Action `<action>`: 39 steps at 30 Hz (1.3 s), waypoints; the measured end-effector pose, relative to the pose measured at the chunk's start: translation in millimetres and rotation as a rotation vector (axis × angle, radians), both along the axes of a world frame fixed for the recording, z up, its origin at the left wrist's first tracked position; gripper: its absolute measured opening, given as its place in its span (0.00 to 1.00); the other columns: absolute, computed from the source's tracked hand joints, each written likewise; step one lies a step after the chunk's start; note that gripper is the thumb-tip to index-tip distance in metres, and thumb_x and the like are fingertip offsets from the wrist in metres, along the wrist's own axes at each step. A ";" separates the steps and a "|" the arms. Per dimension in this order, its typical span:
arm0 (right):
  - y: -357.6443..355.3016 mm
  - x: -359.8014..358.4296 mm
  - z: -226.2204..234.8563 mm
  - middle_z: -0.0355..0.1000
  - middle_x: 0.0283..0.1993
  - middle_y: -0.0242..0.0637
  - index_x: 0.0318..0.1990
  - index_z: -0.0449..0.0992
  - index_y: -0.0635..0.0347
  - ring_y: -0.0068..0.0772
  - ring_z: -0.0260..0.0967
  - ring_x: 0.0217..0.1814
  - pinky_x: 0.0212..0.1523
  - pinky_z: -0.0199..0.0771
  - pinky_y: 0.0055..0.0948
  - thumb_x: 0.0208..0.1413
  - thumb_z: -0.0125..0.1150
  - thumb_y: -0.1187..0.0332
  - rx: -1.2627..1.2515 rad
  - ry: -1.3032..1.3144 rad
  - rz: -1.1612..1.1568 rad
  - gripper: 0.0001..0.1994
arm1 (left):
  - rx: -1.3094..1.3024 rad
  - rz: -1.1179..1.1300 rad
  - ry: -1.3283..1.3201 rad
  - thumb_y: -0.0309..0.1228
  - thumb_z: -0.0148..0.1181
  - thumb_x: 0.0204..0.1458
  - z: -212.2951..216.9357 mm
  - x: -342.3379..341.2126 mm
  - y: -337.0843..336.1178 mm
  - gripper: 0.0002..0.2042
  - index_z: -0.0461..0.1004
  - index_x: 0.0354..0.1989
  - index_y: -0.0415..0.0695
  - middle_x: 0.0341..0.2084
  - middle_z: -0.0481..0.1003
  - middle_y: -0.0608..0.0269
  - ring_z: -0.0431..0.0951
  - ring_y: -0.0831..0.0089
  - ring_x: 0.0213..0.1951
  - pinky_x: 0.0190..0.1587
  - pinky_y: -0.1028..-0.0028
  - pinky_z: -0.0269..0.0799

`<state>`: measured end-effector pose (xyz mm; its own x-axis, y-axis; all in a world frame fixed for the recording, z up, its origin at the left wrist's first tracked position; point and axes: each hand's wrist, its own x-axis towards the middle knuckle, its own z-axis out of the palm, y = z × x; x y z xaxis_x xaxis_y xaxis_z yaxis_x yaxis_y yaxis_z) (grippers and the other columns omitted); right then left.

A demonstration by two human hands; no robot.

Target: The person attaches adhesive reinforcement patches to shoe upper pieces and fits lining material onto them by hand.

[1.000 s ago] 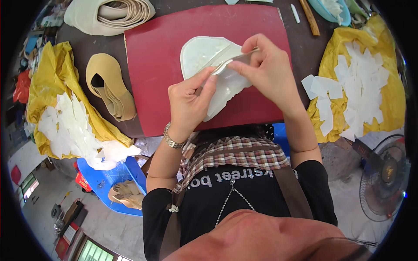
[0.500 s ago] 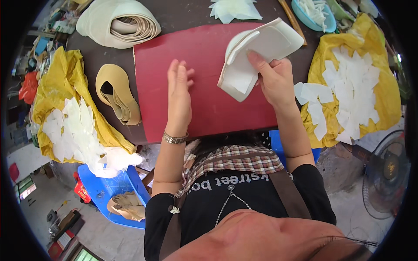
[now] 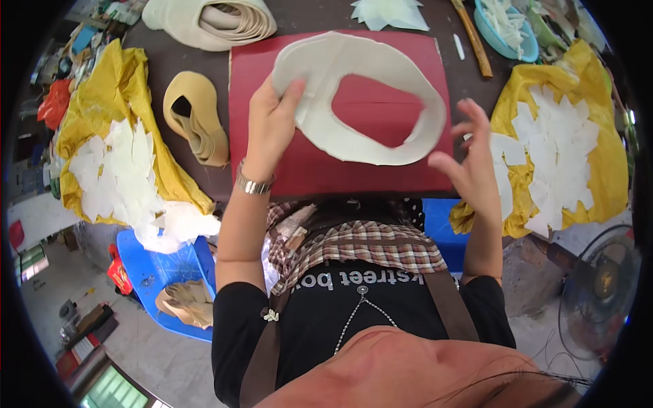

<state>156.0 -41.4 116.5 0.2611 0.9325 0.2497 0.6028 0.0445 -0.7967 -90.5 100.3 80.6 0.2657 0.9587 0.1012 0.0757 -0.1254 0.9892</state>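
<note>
A white shoe upper (image 3: 320, 92), cut as a loop with an oval opening, is spread out above a dark red board (image 3: 333, 180). My left hand (image 3: 269, 126) grips its left end, thumb on top and fingers hidden underneath. By the upper's right end, my right hand (image 3: 473, 160) is raised with fingers apart, holding nothing. Left of the board, several tan shoe uppers (image 3: 190, 95) lie nested together. A thicker stack of off-white uppers (image 3: 187, 27) sits at the far left of the table.
Yellow sheets (image 3: 598, 88) bearing white cut pieces (image 3: 554, 146) flank the table on both sides. A light blue bowl (image 3: 490, 44) of white scraps stands far right, beside a wooden stick (image 3: 473, 41). Below left is a blue plastic chair (image 3: 146, 285); a fan (image 3: 598, 292) stands lower right.
The white upper has passed from my right hand to my left and now lies opened into a loop. My right hand has let go and moved right.
</note>
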 end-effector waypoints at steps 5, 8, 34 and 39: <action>13.4 -5.1 -9.7 0.69 0.34 0.34 0.32 0.72 0.55 0.36 0.66 0.48 0.50 0.58 0.36 0.42 0.67 0.66 0.094 -0.837 0.472 0.11 | 0.248 -0.197 0.237 0.33 0.50 0.59 4.2 7.3 29.5 0.21 0.60 0.58 0.35 0.45 0.73 0.42 0.74 0.53 0.46 0.51 0.64 0.67; 6.3 -15.9 -11.6 0.62 0.22 0.32 0.23 0.68 0.56 0.36 0.64 0.31 0.37 0.58 0.36 0.44 0.66 0.69 0.093 -0.707 0.475 0.10 | 0.686 0.106 0.515 0.35 0.62 0.50 19.9 -6.5 -34.9 0.28 0.62 0.56 0.35 0.51 0.67 0.43 0.66 0.48 0.53 0.56 0.61 0.61; 118.6 -225.7 -36.7 0.72 0.42 0.35 0.50 0.71 0.64 0.23 0.70 0.39 0.42 0.70 0.23 0.60 0.55 0.63 -0.544 0.939 0.811 0.16 | -0.073 0.242 -0.032 0.32 0.60 0.54 47.8 -192.6 -29.7 0.11 0.77 0.37 0.35 0.30 0.77 0.66 0.73 0.82 0.33 0.40 0.81 0.67; 116.5 -235.2 -66.8 0.73 0.37 0.34 0.43 0.70 0.63 0.23 0.71 0.38 0.43 0.71 0.24 0.64 0.49 0.66 -0.503 1.429 0.676 0.10 | 0.176 0.539 0.459 0.36 0.59 0.55 63.1 -194.0 -16.7 0.14 0.79 0.38 0.35 0.27 0.78 0.68 0.73 0.82 0.32 0.39 0.81 0.67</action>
